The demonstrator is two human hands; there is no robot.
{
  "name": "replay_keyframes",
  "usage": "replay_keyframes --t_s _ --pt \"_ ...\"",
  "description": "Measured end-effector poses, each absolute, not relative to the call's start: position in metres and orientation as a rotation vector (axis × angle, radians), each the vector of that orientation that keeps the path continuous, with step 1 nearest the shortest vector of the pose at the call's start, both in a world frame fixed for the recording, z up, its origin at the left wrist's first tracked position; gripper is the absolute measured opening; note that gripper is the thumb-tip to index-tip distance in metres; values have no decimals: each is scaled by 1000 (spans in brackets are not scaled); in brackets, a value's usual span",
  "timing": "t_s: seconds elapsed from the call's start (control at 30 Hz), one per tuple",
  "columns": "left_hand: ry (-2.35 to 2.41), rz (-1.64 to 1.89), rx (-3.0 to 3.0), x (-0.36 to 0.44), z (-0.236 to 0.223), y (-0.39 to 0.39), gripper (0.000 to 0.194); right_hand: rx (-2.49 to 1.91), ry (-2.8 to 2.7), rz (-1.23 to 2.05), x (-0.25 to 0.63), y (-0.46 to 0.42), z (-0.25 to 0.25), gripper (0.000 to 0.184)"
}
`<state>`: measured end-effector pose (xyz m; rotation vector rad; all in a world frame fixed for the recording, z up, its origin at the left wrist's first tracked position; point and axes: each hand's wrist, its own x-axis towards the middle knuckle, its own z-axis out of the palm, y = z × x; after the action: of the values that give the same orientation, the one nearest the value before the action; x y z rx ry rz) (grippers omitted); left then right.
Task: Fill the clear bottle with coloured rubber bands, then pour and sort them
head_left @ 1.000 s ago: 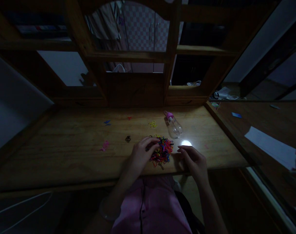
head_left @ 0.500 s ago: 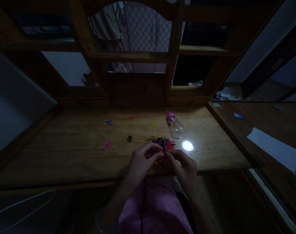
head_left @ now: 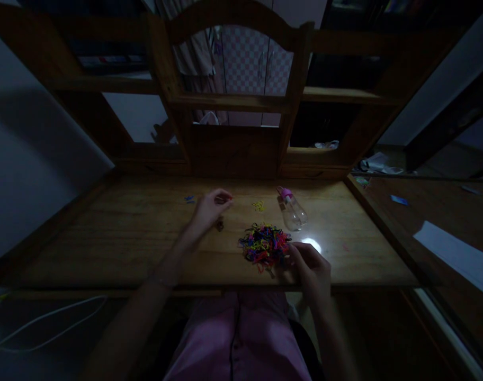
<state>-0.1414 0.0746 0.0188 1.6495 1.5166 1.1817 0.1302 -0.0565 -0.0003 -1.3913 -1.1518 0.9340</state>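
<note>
A heap of small looped rubber bands [head_left: 263,243] in many colours lies near the desk's front edge. My left hand [head_left: 210,209] is over the desk, left of the heap, its fingertips pinched at a red rubber band [head_left: 230,198]. Under its wrist side sits a little dark cluster of bands [head_left: 220,225]. At the heap's right edge, my right hand [head_left: 315,265] has its thumb and fingers closed together; whatever is between them is hidden. Yellow bands [head_left: 258,206] form a small group behind the heap, and blue ones [head_left: 189,199] lie farther left.
A clear bottle with a pink cap [head_left: 294,212] lies behind the heap, to the right. Wooden shelving [head_left: 233,103] rises at the desk's back. On the side surface at right are a white paper [head_left: 456,256] and a blue card [head_left: 399,200].
My left hand has left the heap and moved left and away from me to the red band's spot. My right hand has shifted slightly right, staying beside the heap. The view has tilted a little.
</note>
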Motion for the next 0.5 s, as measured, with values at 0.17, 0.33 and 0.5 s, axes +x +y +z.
replay_keyframes --t_s 0.17,0.33,0.5 --pt "1758 1059 1752 -173 19 126 13 -1386 -1175 950 137 -57 -3 24" --pt "1760 1099 1766 -169 29 109 15 -1384 -1173 972 136 -58 0 23" --pt "1262 934 1702 -111 42 22 22 -1366 -1281 895 118 -60 12 18"
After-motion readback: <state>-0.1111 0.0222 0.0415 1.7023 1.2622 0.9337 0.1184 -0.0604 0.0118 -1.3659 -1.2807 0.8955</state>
